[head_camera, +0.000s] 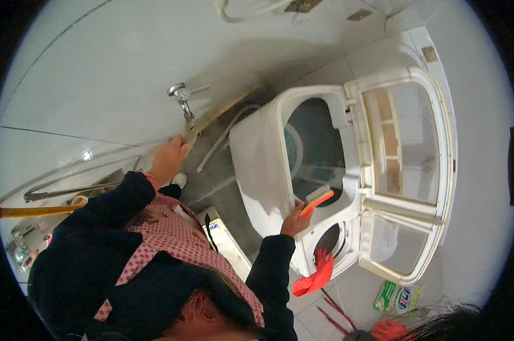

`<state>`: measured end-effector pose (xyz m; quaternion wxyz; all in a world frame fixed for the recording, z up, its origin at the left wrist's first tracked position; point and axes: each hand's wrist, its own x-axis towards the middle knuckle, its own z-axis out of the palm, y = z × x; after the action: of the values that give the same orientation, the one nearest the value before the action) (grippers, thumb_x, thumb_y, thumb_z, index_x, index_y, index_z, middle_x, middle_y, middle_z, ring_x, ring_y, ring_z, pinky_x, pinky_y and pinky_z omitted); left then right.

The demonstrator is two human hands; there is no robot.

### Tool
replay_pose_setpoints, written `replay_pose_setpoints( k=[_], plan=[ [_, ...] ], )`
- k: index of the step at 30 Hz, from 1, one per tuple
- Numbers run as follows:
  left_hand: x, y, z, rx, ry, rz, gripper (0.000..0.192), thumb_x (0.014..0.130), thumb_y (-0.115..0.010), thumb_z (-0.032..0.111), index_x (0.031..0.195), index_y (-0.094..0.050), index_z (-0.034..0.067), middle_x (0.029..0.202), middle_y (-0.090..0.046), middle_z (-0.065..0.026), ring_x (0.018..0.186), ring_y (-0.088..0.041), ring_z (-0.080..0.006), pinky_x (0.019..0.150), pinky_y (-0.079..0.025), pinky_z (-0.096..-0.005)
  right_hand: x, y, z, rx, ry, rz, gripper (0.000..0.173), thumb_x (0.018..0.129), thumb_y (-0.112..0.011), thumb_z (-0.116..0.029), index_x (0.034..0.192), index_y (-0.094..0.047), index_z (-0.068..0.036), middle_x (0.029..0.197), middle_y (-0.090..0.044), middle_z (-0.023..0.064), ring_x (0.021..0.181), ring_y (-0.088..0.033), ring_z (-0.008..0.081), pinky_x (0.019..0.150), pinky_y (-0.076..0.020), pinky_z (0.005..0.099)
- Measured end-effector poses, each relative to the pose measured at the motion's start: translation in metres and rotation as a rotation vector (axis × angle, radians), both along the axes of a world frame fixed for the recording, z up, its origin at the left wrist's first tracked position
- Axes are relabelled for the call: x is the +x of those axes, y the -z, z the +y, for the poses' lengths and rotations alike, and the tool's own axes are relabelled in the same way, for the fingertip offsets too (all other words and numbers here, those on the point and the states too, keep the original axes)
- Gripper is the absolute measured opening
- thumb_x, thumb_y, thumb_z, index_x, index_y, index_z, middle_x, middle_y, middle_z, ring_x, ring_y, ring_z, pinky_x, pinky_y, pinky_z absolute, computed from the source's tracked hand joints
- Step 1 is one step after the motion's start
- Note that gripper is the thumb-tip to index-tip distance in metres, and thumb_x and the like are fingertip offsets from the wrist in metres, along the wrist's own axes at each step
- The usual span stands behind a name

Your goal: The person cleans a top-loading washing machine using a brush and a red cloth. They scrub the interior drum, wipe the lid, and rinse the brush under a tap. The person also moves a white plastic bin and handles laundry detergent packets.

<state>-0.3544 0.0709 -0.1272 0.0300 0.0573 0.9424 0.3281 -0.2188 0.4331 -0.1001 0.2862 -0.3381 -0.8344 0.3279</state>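
Note:
In my right hand (pixel 297 219) is a scrubbing brush (pixel 318 200) with an orange back and pale bristles. The brush is over the near rim of the larger tub of a white twin-tub washing machine (pixel 261 162). My left hand (pixel 167 158) is closed around a pale, hose-like piece (pixel 192 143) just below a metal wall tap (pixel 183 102); its exact shape is partly hidden by the fingers. The machine's lid (pixel 442 140) with clear panels stands open to the right. Over the smaller round spin tub (pixel 344 238) hangs a red rubber glove (pixel 316 277).
A grey-white hose (pixel 216 147) lies between wall and machine. Beside my apron is a white box-like object (pixel 229 245). Green packet (pixel 397 298), dark red sticks (pixel 336 311) and another red item (pixel 388 330) are at lower right. A wooden handle (pixel 39 211) juts out at left.

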Motion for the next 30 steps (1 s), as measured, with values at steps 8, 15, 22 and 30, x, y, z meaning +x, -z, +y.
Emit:
replay_pose_setpoints(
  k=[8, 15, 22, 30],
  plan=[
    [-0.021, -0.018, 0.028, 0.156, 0.021, 0.007, 0.030, 0.093, -0.049, 0.031, 0.097, -0.048, 0.002, 0.065, -0.057, -0.0229, 0.061, -0.056, -0.0429, 0.053, -0.042, -0.0503, -0.003, -0.003, -0.004, -0.087, -0.006, 0.024, 0.024, 0.090, -0.051, -0.018, 0.101, -0.054, 0.003, 0.088, -0.066, 0.0166, 0.080, -0.064, 0.0251, 0.073, -0.0490, 0.0355],
    [-0.035, -0.029, 0.036, 0.342, 0.020, 0.115, 0.028, 0.093, -0.049, 0.029, 0.094, -0.048, 0.001, 0.064, -0.056, -0.0231, 0.059, -0.056, -0.0424, 0.052, -0.042, -0.0504, -0.003, -0.007, -0.005, 0.027, -0.015, -0.101, 0.024, 0.090, -0.050, -0.015, 0.106, -0.051, 0.003, 0.088, -0.065, 0.0140, 0.082, -0.062, 0.0225, 0.076, -0.0478, 0.0314],
    [-0.051, -0.045, 0.045, 0.365, 0.073, 0.170, 0.032, 0.094, -0.047, 0.031, 0.096, -0.050, 0.000, 0.065, -0.056, -0.0245, 0.062, -0.055, -0.0441, 0.054, -0.041, -0.0510, -0.005, -0.005, -0.008, -0.021, 0.028, 0.018, 0.022, 0.089, -0.053, -0.021, 0.098, -0.058, -0.001, 0.082, -0.067, 0.0109, 0.078, -0.064, 0.0245, 0.072, -0.0485, 0.0356],
    [-0.063, -0.049, 0.053, 0.495, 0.153, 0.064, 0.037, 0.095, -0.044, 0.034, 0.090, -0.053, -0.001, 0.073, -0.056, -0.0270, 0.071, -0.054, -0.0466, 0.061, -0.040, -0.0497, -0.002, -0.001, -0.002, 0.003, 0.031, -0.019, 0.018, 0.087, -0.054, -0.020, 0.090, -0.060, -0.003, 0.080, -0.066, 0.0117, 0.072, -0.064, 0.0278, 0.067, -0.0488, 0.0360]
  ],
)
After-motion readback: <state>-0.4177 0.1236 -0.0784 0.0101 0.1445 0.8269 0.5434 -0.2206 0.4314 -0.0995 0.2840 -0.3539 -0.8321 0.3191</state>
